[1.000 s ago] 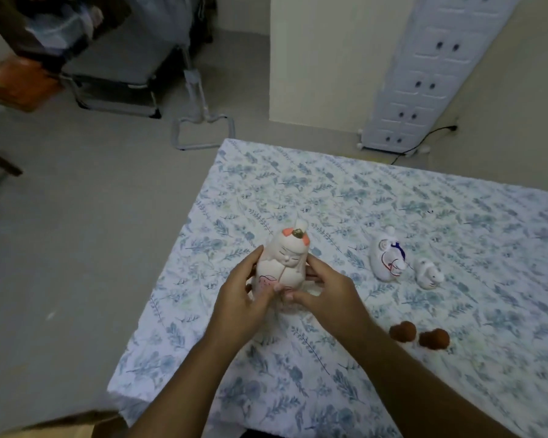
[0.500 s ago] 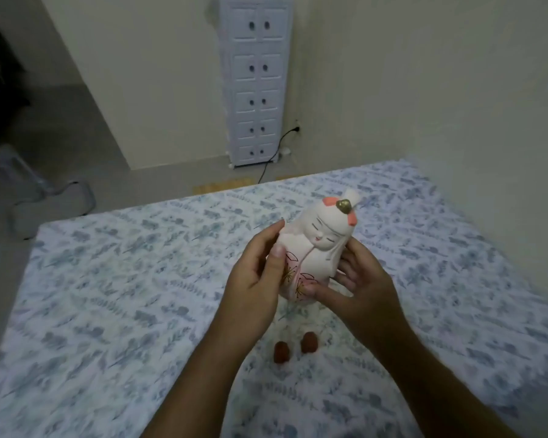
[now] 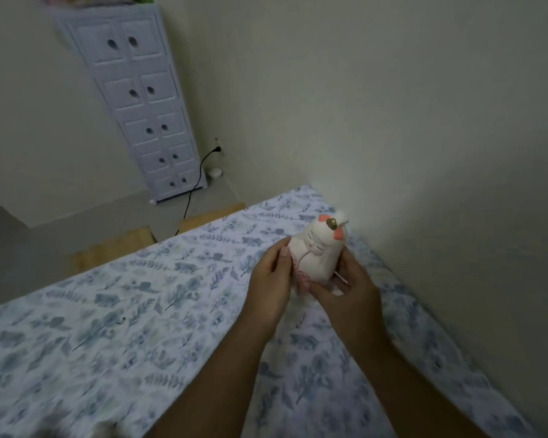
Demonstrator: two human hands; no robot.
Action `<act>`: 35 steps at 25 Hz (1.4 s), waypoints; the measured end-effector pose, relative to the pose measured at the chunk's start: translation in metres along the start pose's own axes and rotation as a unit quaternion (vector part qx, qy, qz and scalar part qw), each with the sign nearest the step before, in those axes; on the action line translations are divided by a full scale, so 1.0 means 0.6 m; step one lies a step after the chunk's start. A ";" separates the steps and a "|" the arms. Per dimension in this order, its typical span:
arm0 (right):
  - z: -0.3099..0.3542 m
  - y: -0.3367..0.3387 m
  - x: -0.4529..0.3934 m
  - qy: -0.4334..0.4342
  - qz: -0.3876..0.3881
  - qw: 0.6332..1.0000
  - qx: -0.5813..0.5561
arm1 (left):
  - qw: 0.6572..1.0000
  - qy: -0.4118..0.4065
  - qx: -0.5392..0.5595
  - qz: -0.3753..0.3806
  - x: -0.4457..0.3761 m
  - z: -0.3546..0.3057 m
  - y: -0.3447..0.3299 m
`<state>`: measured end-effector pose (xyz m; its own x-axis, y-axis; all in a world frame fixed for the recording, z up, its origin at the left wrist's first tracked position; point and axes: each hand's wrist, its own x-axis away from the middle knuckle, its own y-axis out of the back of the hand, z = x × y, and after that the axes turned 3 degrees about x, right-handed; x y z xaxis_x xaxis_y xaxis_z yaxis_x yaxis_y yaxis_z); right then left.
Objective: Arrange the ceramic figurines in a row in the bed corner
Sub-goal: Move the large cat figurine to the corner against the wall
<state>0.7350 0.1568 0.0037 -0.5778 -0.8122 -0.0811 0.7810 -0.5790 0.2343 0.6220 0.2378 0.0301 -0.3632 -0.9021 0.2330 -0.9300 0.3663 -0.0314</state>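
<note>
A white ceramic figurine with a sleeping face, coral patches and a gold knob on its head is held upright between both hands. My left hand grips its left side, my right hand cups its right side and base. It hovers just above the floral bed sheet, close to the wall and near the bed's far right corner. I cannot tell whether its base touches the sheet. No other figurines are in view.
A pale wall runs along the bed's right side. Beyond the bed's far edge stand a white drawer tower, a black cable and a wooden board on the floor.
The view swung right toward the wall. Both hands carried the figurine from the middle of the bed toward the far right corner. The other figurines and brown pieces have left the frame.
</note>
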 end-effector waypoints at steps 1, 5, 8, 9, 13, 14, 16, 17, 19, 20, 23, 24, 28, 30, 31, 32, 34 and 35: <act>-0.020 0.004 -0.041 -0.001 -0.008 1.000 -0.006 | 1.000 0.004 0.001 0.011 -0.043 0.001 -0.020; -0.072 0.010 -0.173 0.012 -0.042 0.999 -0.030 | 0.999 0.000 0.006 0.040 -0.185 0.010 -0.078; -0.094 0.010 -0.225 0.024 -0.062 0.998 -0.020 | 0.999 0.004 0.006 0.042 -0.244 0.011 -0.104; -0.102 0.010 -0.234 0.021 -0.070 0.997 -0.017 | 0.999 0.008 0.004 0.042 -0.255 0.012 -0.111; -0.134 0.013 -0.237 0.009 -0.097 0.995 -0.005 | 0.999 0.002 -0.004 0.052 -0.263 0.027 -0.132; -0.138 0.015 -0.231 0.010 -0.103 0.995 -0.003 | 0.998 -0.005 -0.007 0.056 -0.260 0.030 -0.133; -0.144 0.021 -0.217 0.009 -0.106 0.994 0.009 | 0.998 -0.013 -0.005 0.062 -0.250 0.043 -0.134; -0.147 0.024 -0.209 0.011 -0.104 0.994 0.020 | 0.998 -0.013 -0.004 0.064 -0.244 0.050 -0.134; -0.149 0.029 -0.194 0.010 -0.103 0.994 0.039 | 0.997 -0.013 -0.007 0.071 -0.229 0.061 -0.134; -0.151 0.030 -0.187 0.004 -0.104 0.994 0.045 | 0.997 -0.011 -0.005 0.074 -0.222 0.064 -0.135; -0.159 0.032 -0.174 -0.016 -0.115 0.992 0.050 | 0.998 -0.008 -0.013 0.067 -0.212 0.065 -0.142; -0.161 0.032 -0.173 -0.020 -0.115 0.992 0.049 | 0.998 -0.011 -0.020 0.065 -0.211 0.063 -0.144; -0.162 0.026 -0.177 -0.018 -0.111 0.991 0.070 | 0.998 -0.019 -0.037 0.055 -0.207 0.056 -0.147; -0.161 0.022 -0.177 -0.024 -0.115 0.991 0.068 | 0.998 -0.013 -0.038 0.053 -0.205 0.049 -0.147; -0.161 0.020 -0.176 -0.027 -0.113 0.991 0.065 | 0.997 -0.012 -0.044 0.055 -0.205 0.048 -0.147; -0.162 0.020 -0.176 -0.027 -0.111 0.992 0.062 | 0.997 -0.015 -0.054 0.057 -0.202 0.045 -0.148; -0.158 0.025 -0.178 -0.021 -0.101 0.992 0.072 | 0.995 -0.017 -0.075 0.062 -0.203 0.039 -0.148; -0.154 0.029 -0.178 -0.016 -0.093 0.992 0.084 | 0.995 -0.009 -0.080 0.063 -0.202 0.033 -0.147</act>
<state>0.8319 0.2267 -0.0731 -0.7181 -0.6876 -0.1075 0.6106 -0.6966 0.3767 0.7467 0.3102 -0.0148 -0.4790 -0.8501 0.2188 -0.8563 0.5074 0.0969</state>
